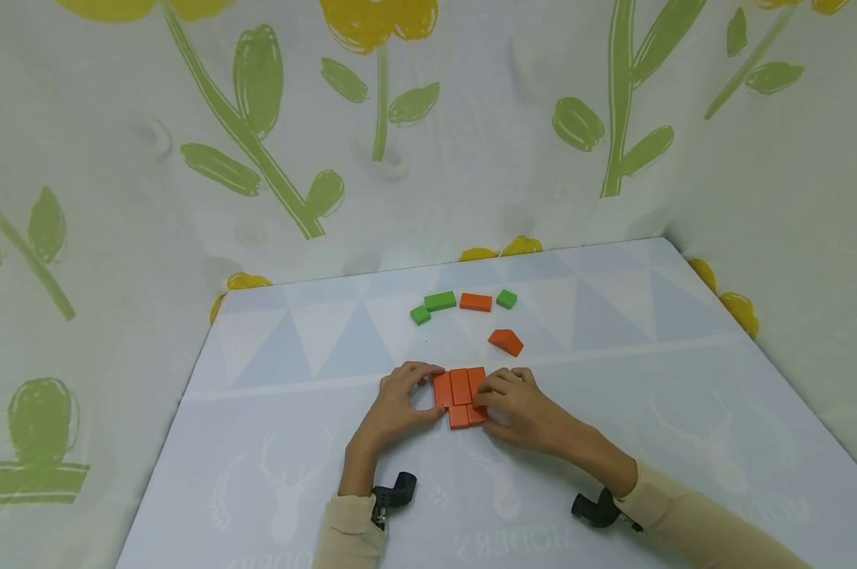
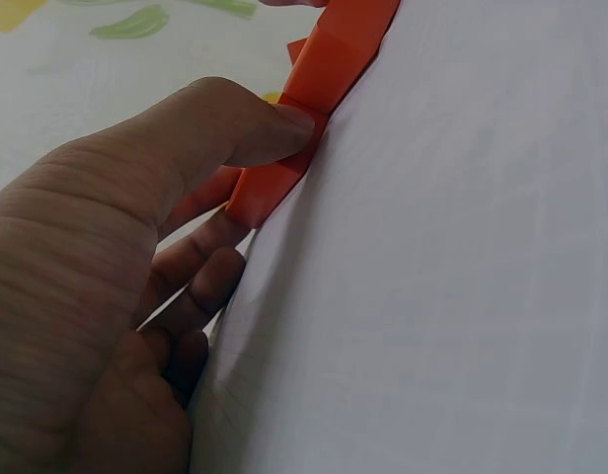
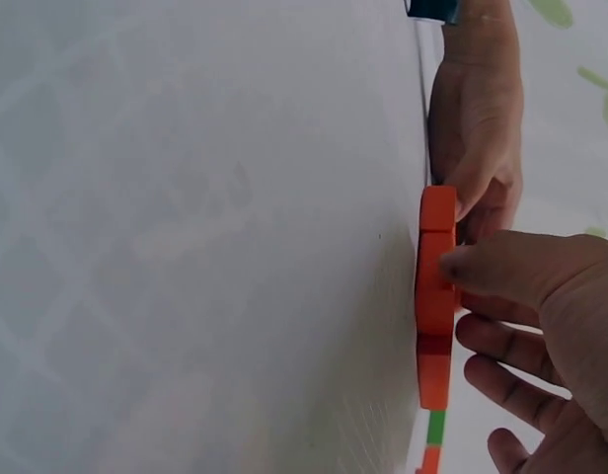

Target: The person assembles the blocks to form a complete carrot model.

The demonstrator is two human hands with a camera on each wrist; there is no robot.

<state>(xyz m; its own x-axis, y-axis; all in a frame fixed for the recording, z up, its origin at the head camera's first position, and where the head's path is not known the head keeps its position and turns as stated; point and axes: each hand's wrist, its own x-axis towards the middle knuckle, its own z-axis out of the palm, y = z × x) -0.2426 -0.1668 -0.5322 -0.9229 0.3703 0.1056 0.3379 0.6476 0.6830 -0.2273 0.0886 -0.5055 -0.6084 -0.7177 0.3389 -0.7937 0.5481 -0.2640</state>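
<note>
Both hands (image 1: 400,395) pinch orange blocks (image 1: 460,393); long axes point away.

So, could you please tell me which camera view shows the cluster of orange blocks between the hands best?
The head view: it looks down on the orange block cluster, showing three upright pieces above two smaller ones, flanked by the left hand and right hand. Both wrist views catch it edge-on, as a thin orange strip partly behind fingers.

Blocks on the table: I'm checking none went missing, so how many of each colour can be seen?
Orange blocks: 7 (5 in the cluster between the hands, 2 loose beyond it)
Green blocks: 3
Total: 10
</note>
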